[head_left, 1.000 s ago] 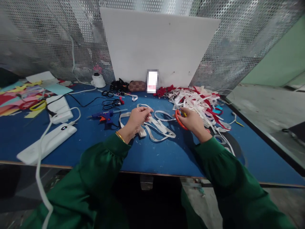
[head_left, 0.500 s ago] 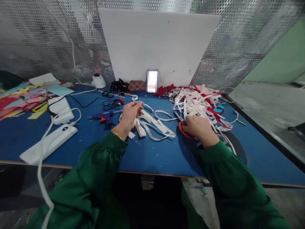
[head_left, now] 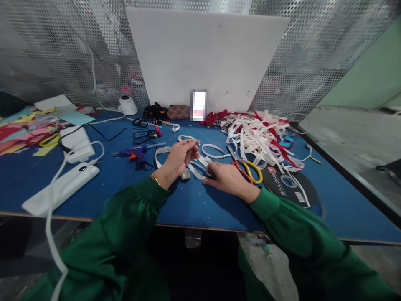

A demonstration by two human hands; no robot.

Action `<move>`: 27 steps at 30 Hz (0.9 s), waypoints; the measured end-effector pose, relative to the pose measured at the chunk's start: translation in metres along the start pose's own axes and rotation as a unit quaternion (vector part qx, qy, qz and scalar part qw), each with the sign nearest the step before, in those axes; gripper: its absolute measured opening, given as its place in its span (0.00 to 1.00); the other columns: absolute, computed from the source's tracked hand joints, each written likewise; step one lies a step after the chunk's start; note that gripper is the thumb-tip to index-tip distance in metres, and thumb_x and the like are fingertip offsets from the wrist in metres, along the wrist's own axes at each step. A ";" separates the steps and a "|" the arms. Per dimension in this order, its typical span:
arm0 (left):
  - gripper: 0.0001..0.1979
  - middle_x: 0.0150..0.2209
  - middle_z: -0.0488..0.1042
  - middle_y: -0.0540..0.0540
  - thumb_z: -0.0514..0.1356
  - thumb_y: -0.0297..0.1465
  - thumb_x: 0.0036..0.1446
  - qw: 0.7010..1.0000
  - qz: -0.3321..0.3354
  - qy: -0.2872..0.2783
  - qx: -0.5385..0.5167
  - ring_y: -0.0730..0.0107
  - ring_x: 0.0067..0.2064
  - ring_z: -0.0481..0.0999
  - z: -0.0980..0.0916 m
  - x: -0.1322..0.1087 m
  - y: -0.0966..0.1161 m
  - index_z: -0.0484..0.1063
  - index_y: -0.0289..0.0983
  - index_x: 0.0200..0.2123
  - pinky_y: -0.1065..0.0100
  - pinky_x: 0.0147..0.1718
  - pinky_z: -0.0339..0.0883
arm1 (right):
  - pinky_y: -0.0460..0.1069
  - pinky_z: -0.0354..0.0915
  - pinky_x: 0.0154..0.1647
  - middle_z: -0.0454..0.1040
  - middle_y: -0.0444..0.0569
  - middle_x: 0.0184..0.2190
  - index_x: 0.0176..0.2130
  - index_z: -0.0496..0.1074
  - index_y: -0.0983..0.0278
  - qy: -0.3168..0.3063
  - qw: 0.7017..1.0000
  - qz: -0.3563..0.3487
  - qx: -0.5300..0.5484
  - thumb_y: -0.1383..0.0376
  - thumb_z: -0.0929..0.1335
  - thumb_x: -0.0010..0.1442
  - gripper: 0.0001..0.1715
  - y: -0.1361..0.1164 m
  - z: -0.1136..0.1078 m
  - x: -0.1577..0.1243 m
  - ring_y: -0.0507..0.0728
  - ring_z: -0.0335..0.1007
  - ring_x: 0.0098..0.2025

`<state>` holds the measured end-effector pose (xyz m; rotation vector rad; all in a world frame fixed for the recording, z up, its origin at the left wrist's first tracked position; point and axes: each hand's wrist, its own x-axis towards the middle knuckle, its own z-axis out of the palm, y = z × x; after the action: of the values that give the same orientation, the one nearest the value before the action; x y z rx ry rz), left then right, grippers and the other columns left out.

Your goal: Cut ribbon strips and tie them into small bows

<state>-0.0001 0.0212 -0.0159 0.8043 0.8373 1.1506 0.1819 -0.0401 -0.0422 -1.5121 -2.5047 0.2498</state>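
White ribbon (head_left: 198,172) lies in loose loops on the blue table between my hands. My left hand (head_left: 178,161) pinches part of it between thumb and fingertips, just above the tabletop. Low over the loops, my right hand (head_left: 228,177) has its fingers closed on the ribbon; its fingertips partly hide the strands. Just right of that hand lie scissors (head_left: 249,172) with red and yellow handles, not held. A black round BAILONG card reel (head_left: 290,186) rests beyond them.
A heap of white and red ribbons (head_left: 257,136) fills the back right. A blue glue gun (head_left: 138,154), a white power bank (head_left: 62,190) and its cable are at left. A phone (head_left: 199,105) leans against a white board (head_left: 206,58).
My right hand has left the scissors and moved left onto the ribbon, uncovering the handles and the reel. My left hand has shifted slightly right, still pinching ribbon.
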 end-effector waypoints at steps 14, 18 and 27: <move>0.04 0.23 0.72 0.53 0.60 0.27 0.61 0.990 0.012 0.032 -0.138 0.79 0.24 0.72 -0.011 0.010 0.015 0.75 0.34 0.34 0.72 0.32 0.70 | 0.47 0.49 0.28 0.68 0.43 0.24 0.29 0.64 0.63 -0.039 0.989 -0.023 0.143 0.68 0.65 0.58 0.06 0.008 -0.009 0.001 0.50 0.58 0.26; 0.04 0.24 0.73 0.52 0.60 0.27 0.60 0.994 0.033 0.046 -0.093 0.77 0.25 0.74 -0.016 0.014 0.016 0.75 0.34 0.33 0.70 0.33 0.71 | 0.46 0.54 0.25 0.71 0.42 0.25 0.30 0.66 0.63 -0.087 0.928 0.001 0.361 0.62 0.66 0.60 0.08 0.015 -0.017 0.001 0.49 0.59 0.24; 0.04 0.28 0.78 0.47 0.66 0.28 0.50 0.974 0.104 0.119 0.159 0.72 0.30 0.76 -0.023 0.020 0.016 0.76 0.34 0.31 0.71 0.32 0.66 | 0.45 0.57 0.20 0.67 0.41 0.22 0.28 0.67 0.62 0.328 0.803 0.174 0.466 0.60 0.71 0.52 0.11 0.078 -0.072 0.011 0.48 0.56 0.19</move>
<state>-0.0235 0.0464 -0.0158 1.0498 1.1794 1.3343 0.2618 0.0086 0.0087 -1.2575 -1.2109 0.7308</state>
